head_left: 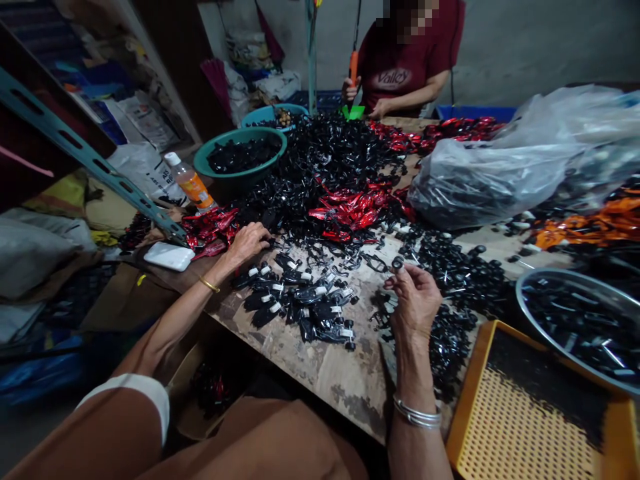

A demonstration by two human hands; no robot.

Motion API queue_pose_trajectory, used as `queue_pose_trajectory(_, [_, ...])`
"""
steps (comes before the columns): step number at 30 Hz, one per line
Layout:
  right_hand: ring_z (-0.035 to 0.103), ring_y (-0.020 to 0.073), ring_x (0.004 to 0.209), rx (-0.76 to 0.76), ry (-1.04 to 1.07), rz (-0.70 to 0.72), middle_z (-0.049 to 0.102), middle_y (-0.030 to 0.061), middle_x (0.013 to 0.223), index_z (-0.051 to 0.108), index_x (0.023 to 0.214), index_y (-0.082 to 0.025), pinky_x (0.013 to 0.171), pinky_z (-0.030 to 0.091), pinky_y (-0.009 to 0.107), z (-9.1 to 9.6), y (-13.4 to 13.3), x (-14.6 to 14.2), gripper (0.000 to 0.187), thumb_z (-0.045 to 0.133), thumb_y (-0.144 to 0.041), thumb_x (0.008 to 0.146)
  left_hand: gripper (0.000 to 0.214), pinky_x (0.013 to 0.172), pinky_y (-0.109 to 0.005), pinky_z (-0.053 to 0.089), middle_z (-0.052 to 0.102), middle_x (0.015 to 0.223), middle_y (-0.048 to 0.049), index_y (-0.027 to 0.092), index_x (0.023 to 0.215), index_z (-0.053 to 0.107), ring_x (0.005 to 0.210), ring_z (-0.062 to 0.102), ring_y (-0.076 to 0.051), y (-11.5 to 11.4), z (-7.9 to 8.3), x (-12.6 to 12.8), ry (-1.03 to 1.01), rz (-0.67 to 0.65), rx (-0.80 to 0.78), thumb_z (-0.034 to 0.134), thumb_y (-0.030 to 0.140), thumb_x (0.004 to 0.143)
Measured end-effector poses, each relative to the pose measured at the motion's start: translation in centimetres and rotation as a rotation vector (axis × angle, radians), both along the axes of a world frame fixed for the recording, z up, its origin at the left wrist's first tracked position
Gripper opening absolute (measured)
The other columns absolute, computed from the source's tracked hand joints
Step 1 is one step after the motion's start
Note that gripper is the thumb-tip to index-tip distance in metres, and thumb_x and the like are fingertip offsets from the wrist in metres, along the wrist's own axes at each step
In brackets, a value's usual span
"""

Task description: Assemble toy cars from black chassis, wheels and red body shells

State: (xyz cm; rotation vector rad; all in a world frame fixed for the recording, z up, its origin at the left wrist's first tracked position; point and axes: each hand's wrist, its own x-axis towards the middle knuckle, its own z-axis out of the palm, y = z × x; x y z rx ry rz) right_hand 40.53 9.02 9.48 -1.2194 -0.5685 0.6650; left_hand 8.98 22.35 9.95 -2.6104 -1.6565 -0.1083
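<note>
Head camera view, from the left edge of the worn wooden surface (333, 377): a white rectangular phone-like object (169, 256) lies just beside glossy red plastic parts (213, 225). Next, the left hand (249, 241) rests at the foot of a tall heap of black plastic parts (320, 157), fingers bent and partly closed; whether it grips anything cannot be told. Near the front edge, long black plastic bodies with white cylinders (305, 300) lie loosely grouped, probably for easy reach between both hands. Right of them, the right hand (416, 293) pinches a small black round wheel (397, 263) between thumb and forefinger, a hold that seems to leave its face uncovered. Toward the surface's right side, small black wheeled pieces (463, 273) spread past that hand, near a yellow perforated plastic tray (530, 427), perhaps kept within arm's reach.
</note>
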Motion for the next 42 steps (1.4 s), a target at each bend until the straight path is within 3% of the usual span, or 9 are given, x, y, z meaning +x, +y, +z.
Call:
queue_pose_trajectory(8, [0.05, 0.0087, 0.047, 0.0, -0.008, 0.015, 0.059, -0.005, 0.062, 0.06, 0.079, -0.016, 0.048, 0.04, 0.024, 0.0, 0.0, -0.1, 0.043, 0.079, -0.048, 0.056, 0.02, 0.073, -0.032, 0.044, 0.06, 0.106, -0.0129, 0.016, 0.098, 0.062, 0.098, 0.057, -0.024, -1.3, -0.2, 3.2, 0.038, -0.026, -0.012, 0.046, 0.012, 0.086])
queue_pose_trajectory(12, [0.05, 0.0085, 0.047, -0.016, -0.004, 0.032, 0.058, -0.0049, 0.062, 0.06, 0.078, -0.016, 0.047, 0.039, 0.024, 0.0, 0.1, -0.3, 0.045, 0.079, -0.049, 0.054, 0.029, 0.069, -0.032, 0.044, 0.06, 0.104, -0.0148, 0.013, 0.097, 0.064, 0.095, 0.059, -0.025, -0.4, 0.4, 5.0, 0.05, -0.038, -0.022, 0.037, 0.009, 0.087])
queue_pose_trajectory(17, [0.051, 0.0088, 0.046, -0.019, 0.02, 0.028, 0.06, -0.0049, 0.063, 0.06, 0.077, -0.016, 0.046, 0.039, 0.024, -0.2, 0.3, -0.5, 0.045, 0.079, -0.047, 0.052, 0.024, 0.071, -0.029, 0.046, 0.063, 0.099, -0.0119, 0.014, 0.092, 0.07, 0.086, 0.062, -0.021, 1.7, 0.7, 6.5, 0.053, -0.107, -0.089, 0.047, 0.012, 0.083])
queue_pose_trajectory(21, [0.05, 0.0085, 0.045, -0.016, 0.041, -0.003, 0.059, -0.0058, 0.06, 0.06, 0.076, -0.016, 0.046, 0.038, 0.024, -0.2, 0.3, -0.1, 0.044, 0.08, -0.046, 0.05, 0.035, 0.085, -0.026, 0.046, 0.067, 0.105, -0.0048, 0.02, 0.107, 0.068, 0.098, 0.061, -0.018, 2.8, 2.5, 4.1, 0.043, -0.133, -0.093, 0.052, 0.01, 0.078])
queue_pose_trajectory(25, [0.051, 0.0088, 0.045, 0.014, 0.024, -0.022, 0.059, -0.0061, 0.059, 0.06, 0.076, -0.016, 0.047, 0.039, 0.024, 0.1, 0.2, 0.1, 0.043, 0.079, -0.045, 0.052, 0.04, 0.089, -0.03, 0.045, 0.067, 0.107, -0.0068, 0.02, 0.107, 0.067, 0.102, 0.059, -0.021, 2.6, 3.9, 0.2, 0.076, -0.061, -0.04, 0.046, 0.005, 0.077])
queue_pose_trajectory(29, [0.05, 0.0084, 0.046, 0.015, -0.009, 0.005, 0.058, -0.0056, 0.061, 0.06, 0.078, -0.016, 0.047, 0.039, 0.024, 0.3, 0.1, -0.3, 0.043, 0.078, -0.047, 0.054, 0.034, 0.086, -0.032, 0.046, 0.065, 0.103, -0.0082, 0.02, 0.101, 0.068, 0.102, 0.056, -0.023, 1.6, 2.6, -1.2, 0.115, -0.054, -0.041, 0.05, 0.007, 0.075])
queue_pose_trajectory(35, [0.05, 0.0084, 0.046, 0.002, -0.001, 0.022, 0.057, -0.0053, 0.063, 0.059, 0.077, -0.016, 0.046, 0.039, 0.024, 0.0, 0.2, -0.3, 0.047, 0.079, -0.051, 0.052, 0.03, 0.086, -0.036, 0.044, 0.06, 0.105, -0.0124, 0.016, 0.098, 0.065, 0.102, 0.053, -0.026, 1.2, 0.2, -0.3, 0.092, -0.096, -0.033, 0.054, 0.004, 0.073])
queue_pose_trajectory(40, [0.049, 0.008, 0.047, 0.013, -0.011, 0.026, 0.058, -0.0052, 0.063, 0.06, 0.079, -0.016, 0.047, 0.039, 0.024, 0.0, 0.0, -0.3, 0.044, 0.079, -0.049, 0.056, 0.028, 0.087, -0.039, 0.045, 0.058, 0.107, -0.0132, 0.015, 0.102, 0.062, 0.102, 0.053, -0.027, 1.2, 0.6, -0.5, 0.015, -0.087, -0.003, 0.057, 0.008, 0.075])
queue_pose_trajectory(42, [0.049, 0.0081, 0.047, 0.023, -0.016, 0.035, 0.058, -0.0049, 0.063, 0.06, 0.079, -0.016, 0.047, 0.038, 0.024, 0.1, 0.0, -0.4, 0.042, 0.079, -0.047, 0.057, 0.031, 0.088, -0.039, 0.045, 0.058, 0.107, -0.0111, 0.016, 0.107, 0.061, 0.101, 0.054, -0.025, 0.8, 1.2, -0.5, -0.179, -0.069, 0.019, 0.06, 0.012, 0.076])
